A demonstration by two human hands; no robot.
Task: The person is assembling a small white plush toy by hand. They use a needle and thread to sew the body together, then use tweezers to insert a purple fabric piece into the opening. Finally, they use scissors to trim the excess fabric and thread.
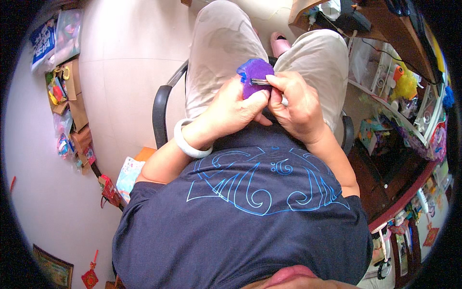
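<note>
Over my lap, my left hand (228, 106) grips a fuzzy purple piece (261, 68) between thumb and fingers. Sheer blue material (243, 71) sticks out along its left edge. My right hand (299, 108) pinches a small silver metal tool (260, 81) with two narrow parallel arms. The tool lies across the face of the purple piece, its free end pointing left. My hands are close together, the right thumb near the left one. What the left fingers do under the piece is hidden. A white bangle (185, 139) circles my left wrist.
I sit in a chair with a black armrest (162, 108). On the right stand a dark wooden table (375, 178) and a white rack holding a yellow plush toy (406, 84). Cardboard boxes (76, 106) and plastic bags (67, 36) line the left wall.
</note>
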